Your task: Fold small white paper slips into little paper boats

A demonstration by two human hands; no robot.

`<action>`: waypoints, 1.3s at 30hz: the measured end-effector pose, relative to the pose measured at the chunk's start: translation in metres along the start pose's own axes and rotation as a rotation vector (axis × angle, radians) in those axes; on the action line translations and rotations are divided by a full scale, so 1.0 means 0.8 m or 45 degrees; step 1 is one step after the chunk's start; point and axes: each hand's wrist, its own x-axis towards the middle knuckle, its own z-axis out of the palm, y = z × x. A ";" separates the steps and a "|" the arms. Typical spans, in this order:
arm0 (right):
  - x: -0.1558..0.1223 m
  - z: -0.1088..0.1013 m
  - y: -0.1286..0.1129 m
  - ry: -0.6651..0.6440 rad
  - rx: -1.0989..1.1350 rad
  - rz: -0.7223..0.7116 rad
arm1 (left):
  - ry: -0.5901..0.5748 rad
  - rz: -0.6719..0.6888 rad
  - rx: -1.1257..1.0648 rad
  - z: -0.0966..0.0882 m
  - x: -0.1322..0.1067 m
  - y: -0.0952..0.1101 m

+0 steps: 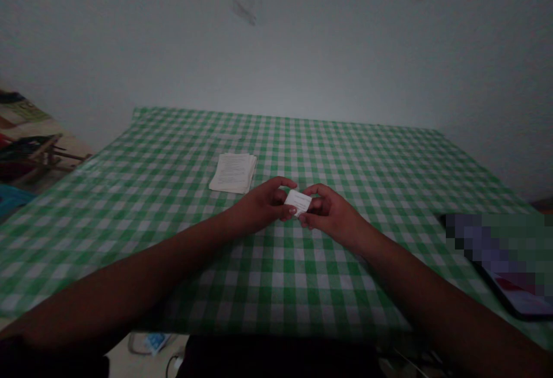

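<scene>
Paper slip (298, 201), likely light and limp: we pinch one short end in left hand (268, 202), other in right hand (330, 212).

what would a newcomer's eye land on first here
First the small white paper, pinched between the left hand and right hand at the centre. Then the green checked tablecloth, with a stack of printed sheets lying just beyond the left hand and a phone at the right edge.
</scene>
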 end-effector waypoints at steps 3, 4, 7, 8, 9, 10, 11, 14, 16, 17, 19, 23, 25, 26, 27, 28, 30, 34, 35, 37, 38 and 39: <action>0.000 -0.002 0.001 0.026 -0.011 0.007 | -0.003 -0.003 0.012 0.000 0.000 0.002; 0.000 -0.002 0.000 0.031 -0.030 0.006 | -0.007 -0.011 0.021 0.000 0.000 0.005; -0.002 -0.003 -0.001 0.004 -0.114 0.001 | 0.057 -0.020 0.092 0.002 -0.001 0.013; -0.003 -0.003 -0.001 -0.010 -0.156 -0.004 | 0.084 -0.022 0.109 0.002 -0.001 0.015; -0.004 -0.003 -0.002 -0.020 -0.200 -0.009 | 0.102 -0.019 0.133 0.002 0.000 0.015; -0.004 -0.004 -0.002 -0.026 -0.242 -0.015 | 0.109 -0.016 0.160 0.001 0.000 0.015; -0.004 -0.004 -0.002 -0.025 -0.276 -0.025 | 0.109 -0.020 0.180 -0.001 0.000 0.014; -0.002 -0.008 0.000 -0.008 -0.294 -0.052 | 0.106 -0.054 0.160 -0.005 0.002 0.011; 0.001 -0.011 0.003 0.011 -0.257 -0.068 | 0.120 -0.055 0.120 -0.005 0.002 0.010; 0.002 -0.012 0.004 0.025 -0.243 -0.076 | 0.126 -0.047 0.114 -0.005 0.002 0.010; 0.005 -0.013 0.006 0.064 -0.263 -0.097 | 0.118 -0.018 0.171 -0.004 0.001 0.011; 0.004 -0.009 0.006 0.154 -0.716 -0.217 | 0.122 0.097 0.677 -0.005 0.000 0.008; 0.002 -0.006 0.005 0.117 -1.024 -0.354 | 0.128 0.212 1.027 -0.006 0.002 0.004; 0.002 -0.004 0.005 0.069 -1.140 -0.432 | 0.104 0.277 1.174 -0.008 0.003 0.002; 0.002 -0.003 0.005 0.009 -1.231 -0.509 | 0.067 0.331 1.290 -0.009 0.004 0.000; 0.002 -0.002 0.006 -0.053 -1.303 -0.575 | 0.041 0.374 1.382 -0.010 0.006 -0.001; 0.001 0.000 0.006 -0.154 -1.428 -0.642 | -0.003 0.441 1.508 -0.013 0.009 -0.004; -0.007 -0.001 -0.002 -0.189 -1.673 -0.579 | -0.148 0.607 1.586 -0.021 0.014 -0.010; -0.011 -0.002 -0.006 -0.184 -1.716 -0.552 | -0.197 0.623 1.577 -0.024 0.015 -0.012; -0.017 -0.006 -0.014 -0.168 -1.783 -0.505 | -0.266 0.611 1.568 -0.029 0.015 -0.012; -0.020 -0.008 -0.018 -0.164 -1.809 -0.491 | -0.284 0.599 1.569 -0.031 0.014 -0.012; -0.022 -0.010 -0.022 -0.177 -1.823 -0.485 | -0.297 0.591 1.575 -0.032 0.013 -0.011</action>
